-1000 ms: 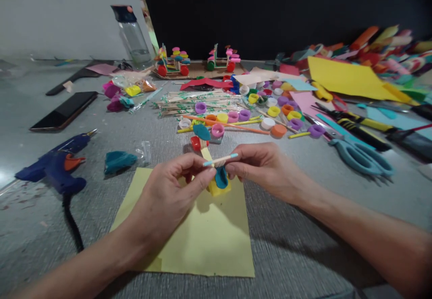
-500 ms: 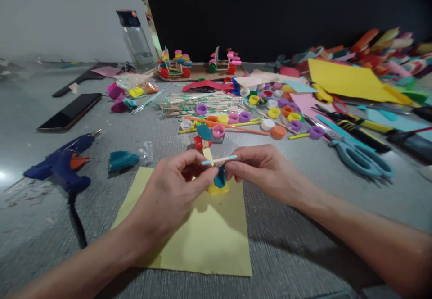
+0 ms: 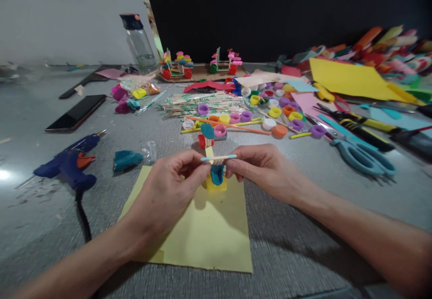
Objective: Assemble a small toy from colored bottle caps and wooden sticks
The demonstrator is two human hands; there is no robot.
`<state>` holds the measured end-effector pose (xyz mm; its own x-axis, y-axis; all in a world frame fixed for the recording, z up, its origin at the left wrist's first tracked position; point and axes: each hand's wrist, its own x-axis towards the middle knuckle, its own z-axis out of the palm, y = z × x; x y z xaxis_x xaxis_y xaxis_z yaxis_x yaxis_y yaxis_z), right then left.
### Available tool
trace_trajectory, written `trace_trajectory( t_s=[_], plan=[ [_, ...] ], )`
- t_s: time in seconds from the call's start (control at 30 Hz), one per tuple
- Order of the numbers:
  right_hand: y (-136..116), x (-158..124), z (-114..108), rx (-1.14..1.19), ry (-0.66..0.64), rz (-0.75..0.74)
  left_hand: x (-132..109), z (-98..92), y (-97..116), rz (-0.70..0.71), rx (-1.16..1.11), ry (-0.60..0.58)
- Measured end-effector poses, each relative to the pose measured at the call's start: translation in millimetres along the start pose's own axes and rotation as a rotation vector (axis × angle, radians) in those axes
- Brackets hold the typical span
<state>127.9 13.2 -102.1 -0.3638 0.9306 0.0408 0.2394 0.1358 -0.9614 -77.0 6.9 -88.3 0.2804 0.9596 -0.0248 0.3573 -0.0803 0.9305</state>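
Between my left hand (image 3: pixel 177 182) and my right hand (image 3: pixel 259 168) is a short wooden stick (image 3: pixel 218 158) with light blue tips, lying crosswise. The fingers of each hand are closed on one end of it. It lies over a small craft model (image 3: pixel 209 151) of sticks and bottle caps, and I cannot tell whether it is fixed to it. Visible on the model are a red cap, a blue oval piece (image 3: pixel 207 131) on top, a blue part (image 3: pixel 218 174) and a yellow cap (image 3: pixel 216 185) nearest me. Fingertips hide some of its middle. Yellow paper (image 3: pixel 202 240) lies beneath.
At left are a blue glue gun (image 3: pixel 69 161), a phone (image 3: pixel 76 113) and a blue clay packet (image 3: pixel 126 160). Blue scissors (image 3: pixel 366 155) and pliers (image 3: pixel 357 130) lie right. Bottle caps (image 3: pixel 275 112) and wrapped sticks (image 3: pixel 199 103) spread behind; two finished-looking models (image 3: pixel 177 65) stand farther back.
The view has shifted slightly, so most things sit a little farther right. Both hands keep their hold on the stick, which looks more level; the model beneath has shifted slightly.
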Motion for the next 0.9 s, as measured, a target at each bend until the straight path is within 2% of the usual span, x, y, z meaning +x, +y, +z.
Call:
trace_trajectory(
  t_s=[0.17, 0.37, 0.5, 0.63, 0.9],
  plan=[
    [-3.4, -2.4, -2.4, 0.053, 0.051, 0.0, 3.6, -3.5, -7.3, 0.005, -0.062, 0.03],
    [-17.1, -5.0, -5.4, -0.213, 0.147, -0.153, 9.8, -9.2, -12.3, 0.265, 0.054, -0.115],
    [-28.3, -1.8, -3.4, -0.403, 0.098, -0.254, 12.0, -7.2, -13.1, 0.322, 0.017, -0.149],
    [-33.3, 2.8, -3.2, -0.581, 0.038, -0.239, 14.3, -4.8, -17.0, 0.342, 0.038, -0.149],
    [-48.2, 7.1, 1.3, -0.821, 0.029, -0.233, 14.3, -2.1, -23.1, 0.326, 0.03, -0.115]
  ],
)
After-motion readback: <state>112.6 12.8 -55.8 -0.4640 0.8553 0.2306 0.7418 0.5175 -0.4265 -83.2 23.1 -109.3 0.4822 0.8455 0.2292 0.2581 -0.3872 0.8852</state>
